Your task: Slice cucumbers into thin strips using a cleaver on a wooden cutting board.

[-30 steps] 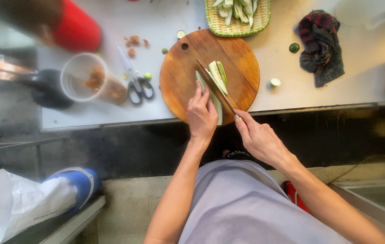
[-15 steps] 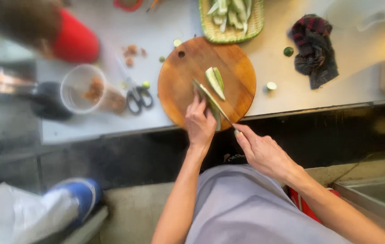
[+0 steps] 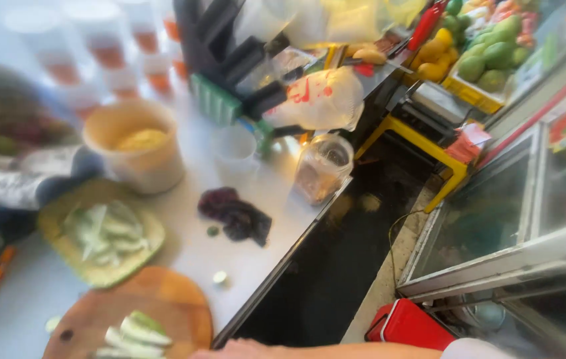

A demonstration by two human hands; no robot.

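A round wooden cutting board (image 3: 163,299) lies at the bottom left with pale green vegetable slices (image 3: 138,331) on it. One bare forearm (image 3: 323,350) runs along the bottom edge towards the board, probably my right; its hand is cut off by the frame, so its grip is hidden. My left hand is out of view, and no knife shows. Behind the board, a green woven basket (image 3: 57,223) holds more slices. A dark cloth (image 3: 236,216) lies on the white counter (image 3: 190,249).
A cream tub (image 3: 138,159), a white cup (image 3: 233,151) and a glass jar (image 3: 323,167) stand further along the counter. Beyond its edge are a dark floor gap, a red box (image 3: 408,326), a yellow stand (image 3: 429,149), a fruit crate (image 3: 485,60) and a glass case (image 3: 515,213).
The view has swung sharply to the right, away from the board. Both hands and the knife, seen cutting on the board before, have dropped out of frame except one forearm.
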